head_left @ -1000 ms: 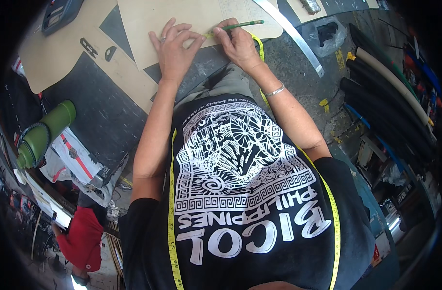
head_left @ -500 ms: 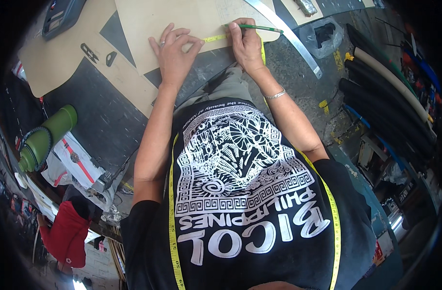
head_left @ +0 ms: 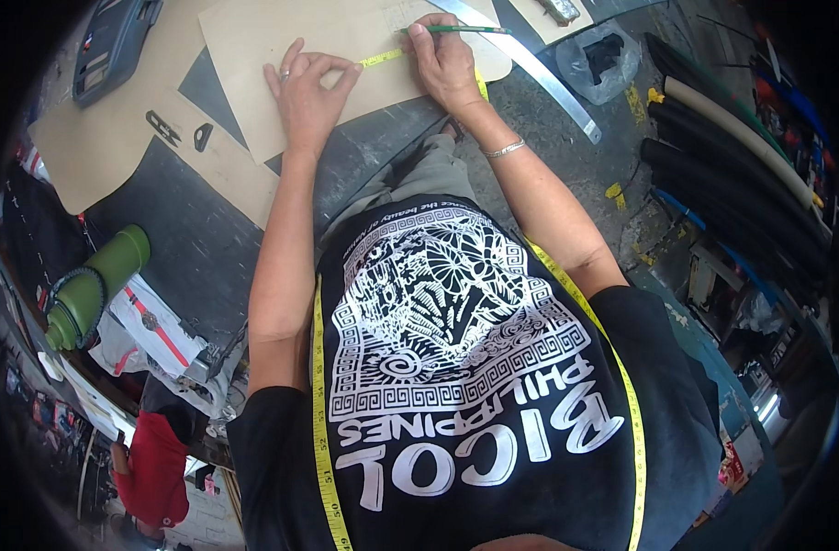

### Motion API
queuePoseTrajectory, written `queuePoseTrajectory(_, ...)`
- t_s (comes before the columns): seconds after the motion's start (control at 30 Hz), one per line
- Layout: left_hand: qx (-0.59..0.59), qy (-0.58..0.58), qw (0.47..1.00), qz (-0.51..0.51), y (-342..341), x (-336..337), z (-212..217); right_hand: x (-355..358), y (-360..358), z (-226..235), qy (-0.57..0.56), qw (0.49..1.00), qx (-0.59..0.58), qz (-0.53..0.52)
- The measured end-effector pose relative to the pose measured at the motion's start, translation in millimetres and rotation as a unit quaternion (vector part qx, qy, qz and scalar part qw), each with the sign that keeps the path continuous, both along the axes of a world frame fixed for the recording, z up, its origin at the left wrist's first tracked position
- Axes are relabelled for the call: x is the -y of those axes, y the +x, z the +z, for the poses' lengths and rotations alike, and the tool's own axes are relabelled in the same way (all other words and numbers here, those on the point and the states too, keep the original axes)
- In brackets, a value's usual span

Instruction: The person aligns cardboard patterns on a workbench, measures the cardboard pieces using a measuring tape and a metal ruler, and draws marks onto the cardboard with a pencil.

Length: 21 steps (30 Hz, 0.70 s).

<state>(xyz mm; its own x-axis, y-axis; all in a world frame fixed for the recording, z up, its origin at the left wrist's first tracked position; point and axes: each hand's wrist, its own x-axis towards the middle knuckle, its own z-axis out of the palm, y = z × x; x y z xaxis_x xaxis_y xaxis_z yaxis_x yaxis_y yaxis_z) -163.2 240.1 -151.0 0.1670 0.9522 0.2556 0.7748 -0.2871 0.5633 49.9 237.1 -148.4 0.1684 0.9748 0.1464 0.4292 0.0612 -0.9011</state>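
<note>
My left hand (head_left: 307, 99) pinches the end of a yellow tape measure (head_left: 383, 58) between thumb and forefinger, its other fingers spread. The short stretch of tape lies across a tan pattern sheet (head_left: 240, 35) and runs to my right hand (head_left: 445, 72). A green pencil (head_left: 484, 29) is held in that right hand, pointing left over faint drawn lines on the sheet. More of the tape hangs down beside the right wrist, and its length loops along both sides of my black shirt (head_left: 566, 496).
A long metal ruler (head_left: 539, 81) crosses the sheet's right side. Small black snips (head_left: 162, 127) and a dark piece (head_left: 202, 137) lie left. A green bottle (head_left: 107, 275), plastic bag (head_left: 603, 69) and dark rolls (head_left: 741, 202) stand around. A person in red (head_left: 151, 468) is lower left.
Both hands and the stretched tape have moved farther in from the sheet's near edge. The pencil has gone along with the right hand, and the whole view has shifted slightly.
</note>
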Motion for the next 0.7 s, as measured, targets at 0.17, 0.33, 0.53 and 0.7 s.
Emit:
queuePoseTrajectory(0.17, 0.016, -0.011, 1.000, 0.007, 1.3, -0.1, 1.0, 0.4, 0.8, -0.3, -0.003, 1.000, 0.020, 0.014)
queuePoseTrajectory(0.33, 0.017, -0.011, 1.000, 0.006, -0.3, 0.0, -0.7, 3.2, -1.1, 2.3, 0.000, 1.000, 0.010, 0.007)
queuePoseTrajectory(0.53, 0.010, -0.003, 1.000, 0.008, 0.0, -0.3, -2.1, 3.5, -1.7, 2.4, -0.006, 1.000, 0.011, 0.004)
queuePoseTrajectory(0.7, 0.013, 0.000, 1.000, 0.008, -0.3, -0.4, -2.9, 3.7, -2.0, 1.5, -0.004, 1.000, 0.014, 0.002)
